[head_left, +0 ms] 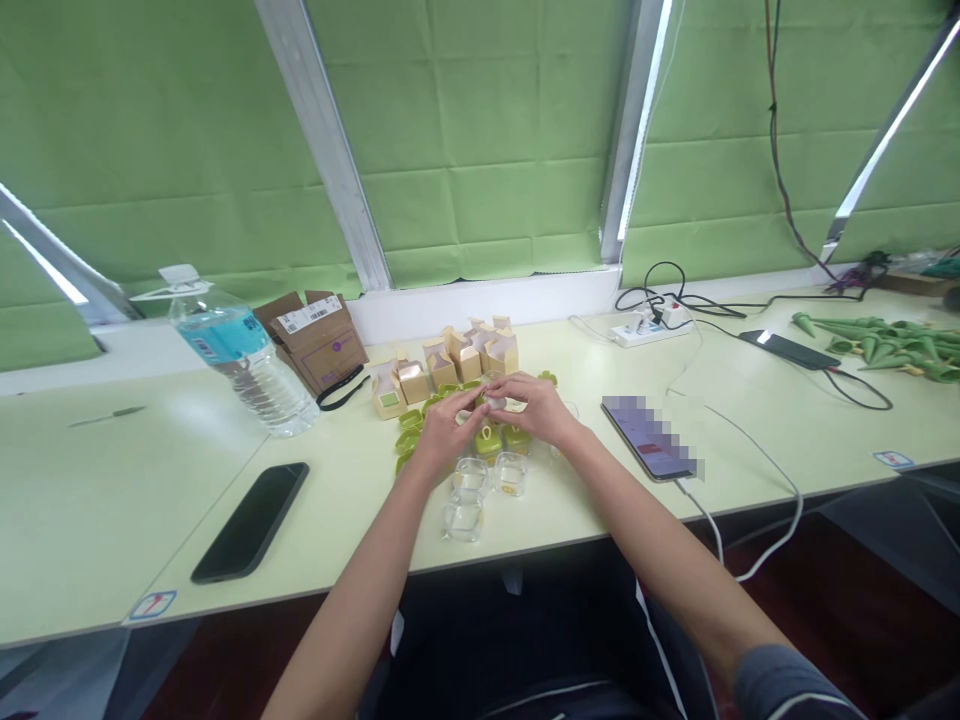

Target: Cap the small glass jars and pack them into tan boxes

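Looks like some kinda workshop tbh: long worktable (345, 480), little cartons (440, 370) mid-table, green parts (892, 345) heaped at the far right.

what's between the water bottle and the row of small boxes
A brown cardboard box, with a black strap beside it, as the head view shows.

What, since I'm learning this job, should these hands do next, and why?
Perhaps set the small pale piece down beside the green-topped pieces, since the left hand and right hand hold it together just beyond them, making that a short lowering. Its details are too small to tell.
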`<move>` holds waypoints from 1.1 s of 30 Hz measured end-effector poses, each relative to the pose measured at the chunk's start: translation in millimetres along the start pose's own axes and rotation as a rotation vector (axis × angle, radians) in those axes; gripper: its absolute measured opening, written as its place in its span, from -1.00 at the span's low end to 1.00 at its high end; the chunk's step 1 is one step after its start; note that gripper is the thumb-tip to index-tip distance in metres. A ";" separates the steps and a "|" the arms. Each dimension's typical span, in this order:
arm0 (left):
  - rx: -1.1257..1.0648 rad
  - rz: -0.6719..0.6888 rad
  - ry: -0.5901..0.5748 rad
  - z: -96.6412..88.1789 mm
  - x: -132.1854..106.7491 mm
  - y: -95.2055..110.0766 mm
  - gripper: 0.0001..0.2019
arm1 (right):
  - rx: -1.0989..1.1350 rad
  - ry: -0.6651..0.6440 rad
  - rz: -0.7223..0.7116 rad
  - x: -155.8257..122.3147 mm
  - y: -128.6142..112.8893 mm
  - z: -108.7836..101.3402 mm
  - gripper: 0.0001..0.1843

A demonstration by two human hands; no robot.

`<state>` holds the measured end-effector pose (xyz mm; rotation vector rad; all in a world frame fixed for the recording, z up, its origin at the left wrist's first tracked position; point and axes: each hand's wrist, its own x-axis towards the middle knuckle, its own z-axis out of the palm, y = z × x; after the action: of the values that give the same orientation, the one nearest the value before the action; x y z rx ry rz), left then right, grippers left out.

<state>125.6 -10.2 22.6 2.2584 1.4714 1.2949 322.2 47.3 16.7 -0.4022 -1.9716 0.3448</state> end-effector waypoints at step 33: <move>-0.067 -0.069 0.103 3.5 1.0 2.6 -0.68 | -0.078 -0.050 -0.117 -0.8 8.3 11.4 -0.77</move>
<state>130.0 -9.6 22.5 2.1094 1.5009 1.4373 313.2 53.8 7.9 -0.3296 -2.0526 0.2056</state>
